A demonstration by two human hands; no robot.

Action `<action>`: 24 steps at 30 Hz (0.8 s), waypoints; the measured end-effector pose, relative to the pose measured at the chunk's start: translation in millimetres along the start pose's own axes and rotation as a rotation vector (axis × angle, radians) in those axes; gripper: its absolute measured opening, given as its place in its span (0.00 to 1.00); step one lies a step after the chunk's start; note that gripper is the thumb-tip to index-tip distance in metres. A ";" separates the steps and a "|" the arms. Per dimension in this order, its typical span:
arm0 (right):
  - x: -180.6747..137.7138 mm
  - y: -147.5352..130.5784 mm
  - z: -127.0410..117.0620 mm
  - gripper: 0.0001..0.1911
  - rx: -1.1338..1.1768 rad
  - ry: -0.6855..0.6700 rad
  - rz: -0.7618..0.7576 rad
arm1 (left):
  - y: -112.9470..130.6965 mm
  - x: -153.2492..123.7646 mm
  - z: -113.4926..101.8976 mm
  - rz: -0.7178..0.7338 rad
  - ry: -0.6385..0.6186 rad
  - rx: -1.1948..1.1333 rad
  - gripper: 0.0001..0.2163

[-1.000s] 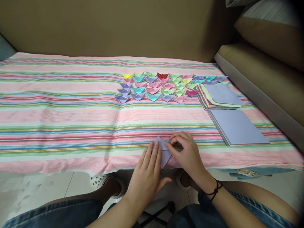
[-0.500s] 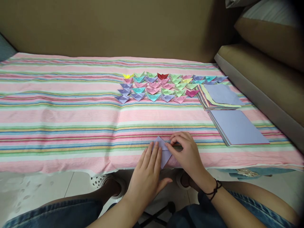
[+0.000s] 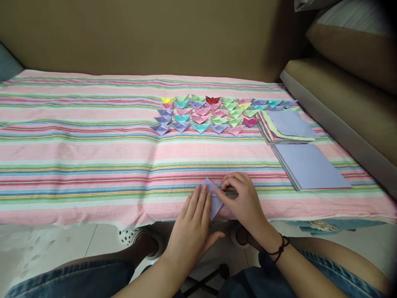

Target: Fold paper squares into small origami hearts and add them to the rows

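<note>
A small folded piece of purple paper (image 3: pixel 216 207) lies near the front edge of the striped cloth, its corners making a diamond. My left hand (image 3: pixel 194 221) presses flat on its left part, fingers stretched out and thumb apart, so that part is hidden. At the paper's right corner, my right hand (image 3: pixel 245 196) has its thumb on the surface and its index finger curled at the edge, closed in a pinch. A dark cord bracelet (image 3: pixel 281 244) circles the right wrist.
Rows of folded paper boats (image 3: pixel 201 118) in several colours stand farther back. To the right lie a stack of purple-topped sheets (image 3: pixel 313 165) and a looser stack of coloured paper (image 3: pixel 291 124). A brown cushion (image 3: pixel 335 91) borders the right side of the striped cloth (image 3: pixel 93 153).
My right thumb has slid slightly left over the paper's right corner. My left hand stays pressed in the same place.
</note>
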State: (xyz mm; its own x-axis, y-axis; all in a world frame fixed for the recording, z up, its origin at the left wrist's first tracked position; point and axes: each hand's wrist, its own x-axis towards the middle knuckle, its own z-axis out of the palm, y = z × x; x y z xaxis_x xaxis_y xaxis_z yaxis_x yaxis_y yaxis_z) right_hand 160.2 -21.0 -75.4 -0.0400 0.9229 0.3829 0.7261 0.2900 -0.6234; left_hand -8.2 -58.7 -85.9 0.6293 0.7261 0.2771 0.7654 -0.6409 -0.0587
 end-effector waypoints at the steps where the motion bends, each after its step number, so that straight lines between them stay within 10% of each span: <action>1: -0.1 -0.9 -0.3 0.10 -0.005 -0.007 0.002 | 0.0 0.0 0.0 -0.001 0.002 -0.002 0.38; 24: 7.6 9.1 -25.5 0.09 0.234 -0.254 0.134 | 0.0 1.3 -1.2 0.019 -0.038 0.048 0.39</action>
State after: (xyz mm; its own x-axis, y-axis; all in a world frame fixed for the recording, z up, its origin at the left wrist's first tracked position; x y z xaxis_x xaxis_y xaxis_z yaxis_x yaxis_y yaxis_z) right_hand 184.0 -17.7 -60.7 -0.1456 0.9816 0.1237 0.5614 0.1850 -0.8066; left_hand -7.5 -58.1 -84.4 0.6476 0.7237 0.2386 0.7584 -0.6424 -0.1102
